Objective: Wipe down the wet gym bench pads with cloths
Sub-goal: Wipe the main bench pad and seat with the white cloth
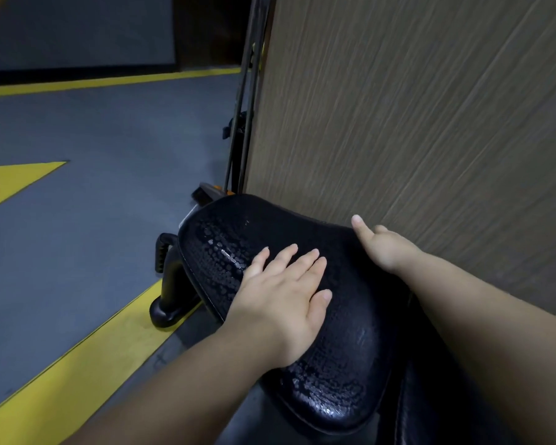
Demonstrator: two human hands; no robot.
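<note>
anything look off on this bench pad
The black pad is beaded with water, thickest at its far left and near end. The left hand lies flat on it, the right hand at its wall-side edge, both bare; no cloth is in view.

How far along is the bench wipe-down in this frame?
Done: nothing visible; the pad is beaded with water. In hand: the left hand lies flat on it, the right hand at its far edge, no cloth in view. Left: wiping the whole pad.
</note>
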